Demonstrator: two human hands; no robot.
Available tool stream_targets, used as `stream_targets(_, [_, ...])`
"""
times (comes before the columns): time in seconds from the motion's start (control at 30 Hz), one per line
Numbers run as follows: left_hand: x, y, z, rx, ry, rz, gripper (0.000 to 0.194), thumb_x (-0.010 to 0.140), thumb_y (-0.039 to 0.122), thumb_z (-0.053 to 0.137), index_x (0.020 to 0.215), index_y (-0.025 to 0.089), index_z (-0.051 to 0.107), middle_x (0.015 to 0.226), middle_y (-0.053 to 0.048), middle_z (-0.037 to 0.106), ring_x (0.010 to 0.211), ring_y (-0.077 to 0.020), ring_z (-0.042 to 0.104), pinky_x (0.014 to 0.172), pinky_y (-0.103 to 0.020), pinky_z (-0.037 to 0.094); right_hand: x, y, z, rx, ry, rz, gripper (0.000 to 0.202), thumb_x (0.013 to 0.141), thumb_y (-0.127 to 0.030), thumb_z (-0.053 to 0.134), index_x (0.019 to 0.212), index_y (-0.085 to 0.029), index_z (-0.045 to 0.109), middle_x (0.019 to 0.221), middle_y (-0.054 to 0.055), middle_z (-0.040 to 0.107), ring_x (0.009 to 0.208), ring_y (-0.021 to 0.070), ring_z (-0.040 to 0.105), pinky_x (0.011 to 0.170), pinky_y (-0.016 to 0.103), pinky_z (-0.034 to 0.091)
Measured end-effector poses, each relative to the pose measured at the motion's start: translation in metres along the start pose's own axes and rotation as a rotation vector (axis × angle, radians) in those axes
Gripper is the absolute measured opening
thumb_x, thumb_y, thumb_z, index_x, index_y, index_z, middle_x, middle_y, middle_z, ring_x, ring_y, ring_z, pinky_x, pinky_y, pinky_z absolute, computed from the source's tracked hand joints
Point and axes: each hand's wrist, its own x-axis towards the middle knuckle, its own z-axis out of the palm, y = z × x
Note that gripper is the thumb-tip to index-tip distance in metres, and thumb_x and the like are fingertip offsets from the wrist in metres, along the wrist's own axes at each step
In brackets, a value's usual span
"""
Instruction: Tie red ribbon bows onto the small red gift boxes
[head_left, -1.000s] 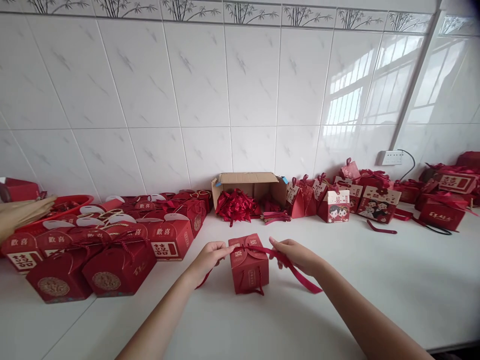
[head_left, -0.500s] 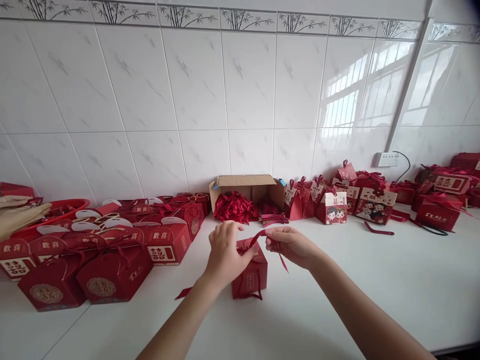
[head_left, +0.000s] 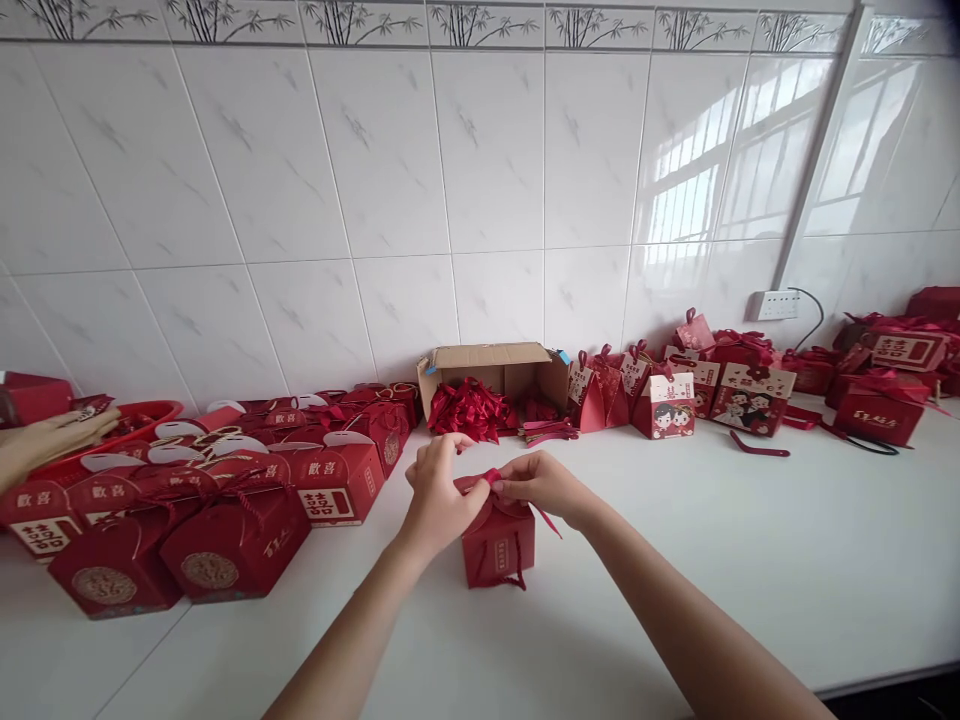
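Observation:
A small red gift box (head_left: 499,550) stands upright on the white table, a twisted cord handle hanging down its front. Over its top, a red ribbon (head_left: 491,477) is pinched by both hands. My left hand (head_left: 442,495) is at the box's upper left, thumb and fingertips closed on the ribbon. From the upper right, my right hand (head_left: 544,485) grips the ribbon close to my left fingertips, and a loose ribbon end sticks out below it. The fingers partly hide the box top.
Rows of red boxes (head_left: 232,545) stand at the left. Behind, a cardboard box (head_left: 491,355) holds red ribbons. More decorated boxes (head_left: 671,405) and a loose strap (head_left: 759,447) lie to the right. Another person's gloved hand (head_left: 67,430) is over a red basin (head_left: 161,410).
My right hand has moved left and in toward my left hand, drawing the ribbon close over the box top. The view has shifted slightly.

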Motion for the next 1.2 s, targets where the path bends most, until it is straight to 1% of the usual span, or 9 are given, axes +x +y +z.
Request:
stream_targets(0.17, [-0.005,-0.019,-0.008,-0.302,-0.146,-0.348,0.028,0.068,0.034,0.060,0.090,0.022,0.048,0.098,-0.004,0.054,0.099,-0.0222,0.051,0.085,-0.033,0.039,-0.002,0.005,0.006,-0.004,0.077,-0.040,0.036,0.067,-0.051,0.067,0.076,-0.016,0.066,0.063,-0.001,0.061,0.057,0.0110,0.053,0.057,0.024,0.040])
stream_targets(0.33, [-0.014,-0.034,-0.004,-0.488,-0.484,-0.558,0.043,0.067,0.060,0.057,0.069,0.019,0.047,0.068,0.001,0.052,0.065,-0.0155,0.050,0.063,-0.027,0.039,-0.004,0.007,0.016,-0.059,0.104,-0.080,0.031,0.075,-0.048,0.059,0.076,-0.017,0.060,0.075,0.002,0.067,0.064,0.0124,0.058,0.060,0.024,0.044])
stream_targets(0.43, [-0.014,-0.031,-0.011,-0.543,-0.523,-0.538,0.043,0.068,0.058,0.057,0.058,0.019,0.044,0.057,0.003,0.044,0.053,-0.0119,0.043,0.055,-0.025,0.035,-0.001,0.011,0.025,-0.158,0.234,-0.070,0.018,0.076,-0.035,0.056,0.074,-0.017,0.058,0.072,0.004,0.067,0.063,0.0141,0.059,0.057,0.024,0.043])
stream_targets(0.57, [-0.006,-0.016,-0.028,-0.640,-0.488,-0.465,0.036,0.072,0.047,0.059,0.055,0.018,0.046,0.055,0.004,0.044,0.053,-0.0112,0.042,0.059,-0.026,0.036,0.000,0.013,0.036,-0.292,0.391,-0.073,0.008,0.070,-0.021,0.055,0.075,-0.017,0.061,0.067,0.004,0.066,0.058,0.0155,0.056,0.054,0.026,0.040])
stream_targets(0.77, [0.026,0.024,-0.028,-0.704,-0.521,-0.336,0.029,0.073,0.043,0.060,0.062,0.017,0.061,0.059,0.002,0.054,0.058,-0.0125,0.050,0.065,-0.027,0.040,-0.011,0.007,0.038,-0.397,0.314,-0.204,0.008,0.072,-0.025,0.057,0.069,-0.019,0.063,0.063,-0.001,0.061,0.058,0.0128,0.049,0.057,0.024,0.036])
stream_targets(0.87, [0.040,0.032,-0.021,-0.714,-0.557,-0.280,0.035,0.075,0.049,0.059,0.092,0.019,0.066,0.080,-0.002,0.063,0.072,-0.0144,0.057,0.073,-0.028,0.041,-0.012,0.010,0.036,-0.360,0.323,-0.186,0.024,0.076,-0.036,0.056,0.060,-0.017,0.056,0.055,-0.002,0.052,0.052,0.0106,0.040,0.051,0.023,0.030])
stream_targets(0.97, [0.042,0.027,-0.017,-0.612,-0.463,-0.256,0.050,0.079,0.059,0.047,0.110,0.022,0.060,0.097,-0.005,0.064,0.085,-0.0171,0.059,0.078,-0.030,0.042,-0.009,0.014,0.033,-0.302,0.329,-0.160,0.033,0.080,-0.040,0.049,0.057,-0.016,0.050,0.055,-0.002,0.051,0.052,0.0099,0.039,0.050,0.023,0.030])
stream_targets(1.1, [0.024,0.009,-0.015,-0.393,-0.436,-0.226,0.043,0.069,0.056,0.061,0.086,0.016,0.066,0.087,-0.005,0.067,0.083,-0.0211,0.060,0.074,-0.030,0.045,-0.008,0.016,0.030,-0.254,0.316,-0.155,0.036,0.080,-0.039,0.048,0.052,-0.017,0.042,0.049,-0.005,0.041,0.048,0.0080,0.033,0.046,0.021,0.025])
stream_targets(1.2, [0.009,-0.002,-0.009,-0.354,-0.383,-0.165,0.030,0.073,0.046,0.061,0.079,0.017,0.068,0.082,-0.005,0.069,0.082,-0.0217,0.062,0.075,-0.031,0.047,-0.008,0.017,0.032,-0.239,0.352,-0.156,0.036,0.080,-0.039,0.049,0.051,-0.018,0.041,0.049,-0.004,0.041,0.048,0.0087,0.035,0.046,0.021,0.025])
